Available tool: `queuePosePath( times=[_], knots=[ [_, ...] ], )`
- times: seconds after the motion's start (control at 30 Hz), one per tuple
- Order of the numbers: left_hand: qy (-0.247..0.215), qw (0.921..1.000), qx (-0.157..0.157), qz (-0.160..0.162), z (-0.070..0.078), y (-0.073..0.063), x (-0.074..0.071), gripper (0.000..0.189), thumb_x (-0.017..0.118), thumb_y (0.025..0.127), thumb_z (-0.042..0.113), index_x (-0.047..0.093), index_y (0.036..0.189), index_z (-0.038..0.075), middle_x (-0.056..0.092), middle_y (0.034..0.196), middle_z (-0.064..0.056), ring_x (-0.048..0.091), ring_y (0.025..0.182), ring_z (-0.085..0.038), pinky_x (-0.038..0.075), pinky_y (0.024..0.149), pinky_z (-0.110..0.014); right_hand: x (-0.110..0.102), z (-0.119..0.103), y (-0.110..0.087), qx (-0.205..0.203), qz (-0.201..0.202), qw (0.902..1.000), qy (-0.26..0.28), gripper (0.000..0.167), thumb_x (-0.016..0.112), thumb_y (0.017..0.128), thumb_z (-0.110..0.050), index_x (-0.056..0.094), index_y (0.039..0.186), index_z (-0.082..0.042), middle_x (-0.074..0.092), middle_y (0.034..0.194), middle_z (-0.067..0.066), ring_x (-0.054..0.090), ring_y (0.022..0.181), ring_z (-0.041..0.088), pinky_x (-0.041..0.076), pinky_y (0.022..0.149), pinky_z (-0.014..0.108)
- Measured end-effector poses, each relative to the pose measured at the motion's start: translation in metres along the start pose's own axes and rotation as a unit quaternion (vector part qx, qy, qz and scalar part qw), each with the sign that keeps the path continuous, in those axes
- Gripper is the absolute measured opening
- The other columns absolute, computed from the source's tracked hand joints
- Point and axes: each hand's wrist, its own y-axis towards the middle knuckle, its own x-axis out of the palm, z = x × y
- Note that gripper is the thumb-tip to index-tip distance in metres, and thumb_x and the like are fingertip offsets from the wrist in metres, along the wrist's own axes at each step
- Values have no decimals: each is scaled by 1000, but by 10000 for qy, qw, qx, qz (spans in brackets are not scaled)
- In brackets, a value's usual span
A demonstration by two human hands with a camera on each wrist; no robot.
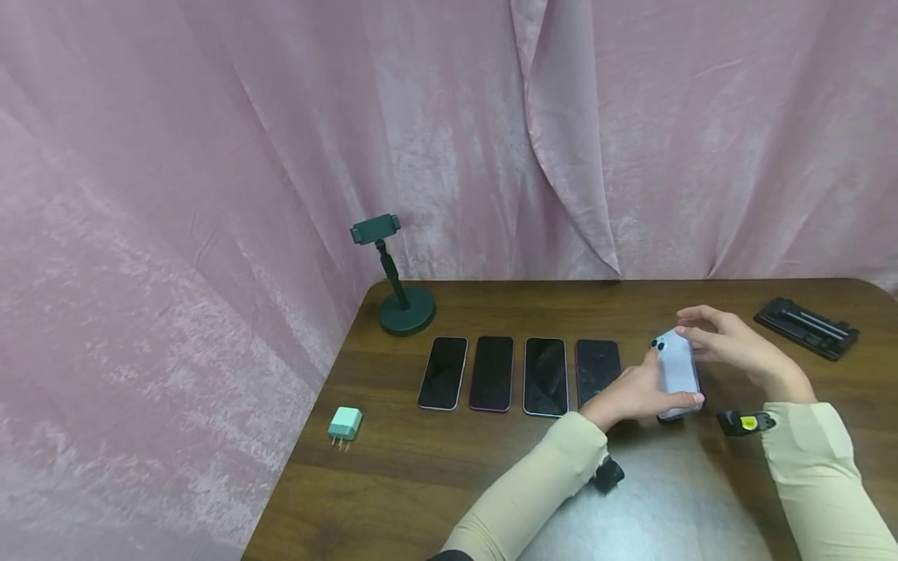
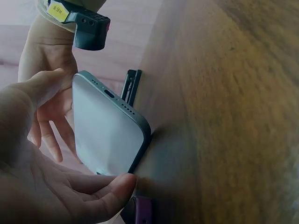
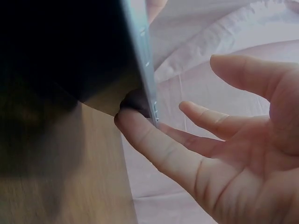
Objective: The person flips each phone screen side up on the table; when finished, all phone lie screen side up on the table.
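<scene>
A light-blue smartphone (image 1: 679, 372) is tilted over the right part of the table, its back and camera lenses uppermost. My left hand (image 1: 631, 391) grips it across the width, thumb at one side edge and fingers at the other. In the left wrist view the charging port end of the phone (image 2: 110, 133) faces the camera. Beside the phone's far corner is my right hand (image 1: 737, 347). The right wrist view shows its extended index finger (image 3: 154, 144) touching the dark screen side near an edge, while the thumb stands apart.
Several phones lie screen-up in a row, including a black-screened one (image 1: 493, 374); the rightmost (image 1: 596, 366) is partly covered by my left hand. A green phone stand (image 1: 407, 310) stands back left, a mint plug adapter (image 1: 344, 423) front left, a black folded stand (image 1: 807, 327) right.
</scene>
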Motion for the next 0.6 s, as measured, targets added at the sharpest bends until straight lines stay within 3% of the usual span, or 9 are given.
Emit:
queuePosePath(
  times=[0.33,0.5,0.6],
  knots=[
    [-391,9991,145,-110,-5,-1,-3,85,74,90,45,31,156,14,62,131,0,61,104,-6,50,81,-22,8,-7,0,-91,-37,9999,99,53,46,109,-17,30,142,20,41,136,46,58,113,54,58,81,43],
    [-630,9974,216,-284,-7,0,-9,79,72,92,40,33,155,13,58,137,1,59,111,-6,48,87,-21,9,-7,2,-37,-80,9995,306,56,46,108,-13,22,146,19,35,140,46,60,112,45,58,80,42],
    [-1113,9928,158,-408,-9,1,-13,72,73,93,32,37,152,11,62,129,-1,62,102,-7,52,80,-23,9,-5,5,-9,-234,9986,477,59,45,106,-7,12,147,20,31,140,49,63,107,35,58,81,42]
  ],
)
